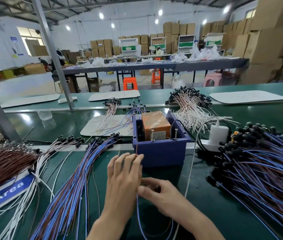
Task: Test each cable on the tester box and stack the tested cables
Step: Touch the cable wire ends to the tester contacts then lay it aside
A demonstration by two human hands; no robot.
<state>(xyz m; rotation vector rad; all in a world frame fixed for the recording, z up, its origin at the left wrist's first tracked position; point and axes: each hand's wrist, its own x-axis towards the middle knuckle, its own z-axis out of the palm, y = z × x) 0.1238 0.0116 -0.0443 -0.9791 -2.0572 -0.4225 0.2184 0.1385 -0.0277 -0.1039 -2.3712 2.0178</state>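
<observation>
The right hand (163, 194) and left hand (125, 172) pinch a thin blue-and-brown cable (138, 213) whose tips may miss the screws (152, 135) on the purple plastic tester box (161, 153) at twelve o'clock.

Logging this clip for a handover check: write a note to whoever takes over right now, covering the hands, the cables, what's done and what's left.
Left hand pinches the brown wire end of one cable, tip pointing up just in front of the tester box.
Right hand pinches the same cable lower down; its blue wire loops back toward the person.
The wire is not yet at the box's two upright screws.
Left bundle and right pile flank the box; which is tested, cannot tell.
Left: test this cable, stack it, continue.
</observation>
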